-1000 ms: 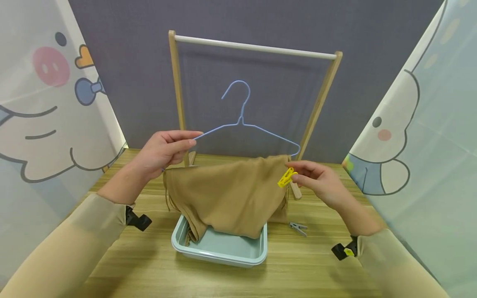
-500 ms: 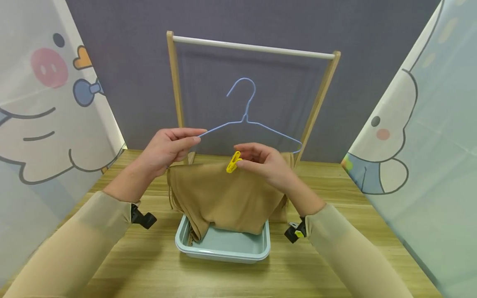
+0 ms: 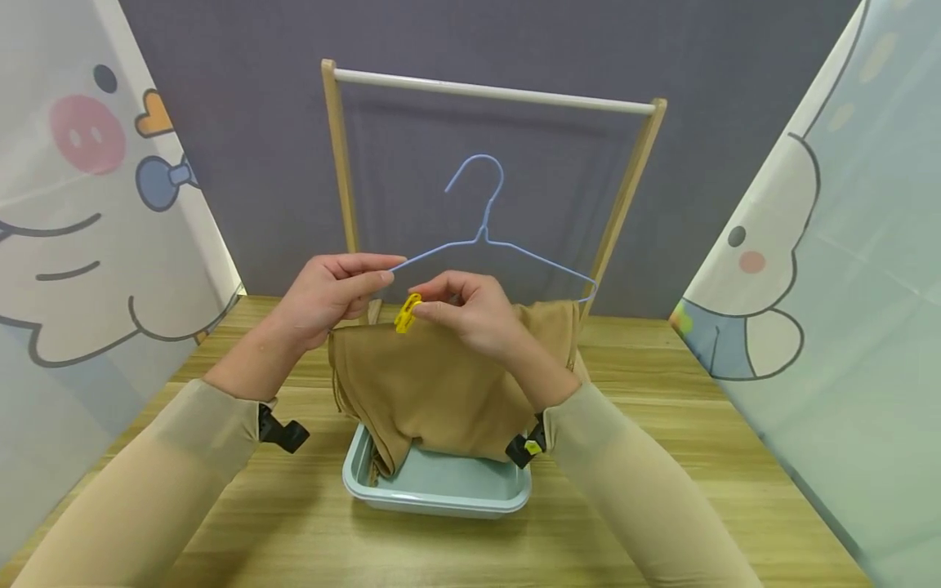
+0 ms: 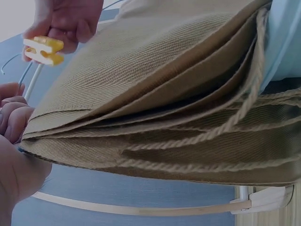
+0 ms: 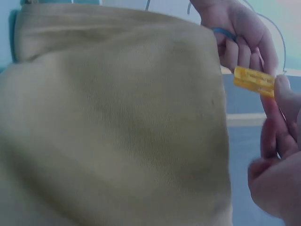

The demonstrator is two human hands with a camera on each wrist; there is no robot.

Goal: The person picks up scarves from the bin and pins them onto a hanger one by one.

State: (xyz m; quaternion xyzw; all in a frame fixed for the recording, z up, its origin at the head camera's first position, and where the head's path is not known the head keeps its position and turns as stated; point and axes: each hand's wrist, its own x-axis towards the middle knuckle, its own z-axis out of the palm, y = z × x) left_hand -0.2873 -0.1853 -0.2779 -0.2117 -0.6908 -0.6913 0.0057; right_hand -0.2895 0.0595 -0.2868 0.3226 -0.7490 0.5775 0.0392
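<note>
My right hand (image 3: 470,314) pinches the clip (image 3: 408,314), carried from the right end of the cloth (image 3: 441,392) to left of centre frame; it fastens nothing yet. My left hand (image 3: 331,296) pinches the hanger (image 3: 532,256). The cloth hangs mid-frame, partly hiding the tub (image 3: 434,505).

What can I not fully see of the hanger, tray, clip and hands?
Head view: blue hanger, most of its lower bar covered by the brown cloth.
Head view: pale tray, its back rim hidden by the cloth.
Right wrist view: yellow clip, one end covered by the right hand, itself cut off by the right edge.
Left wrist view: left hand, cut off by the left edge.
</note>
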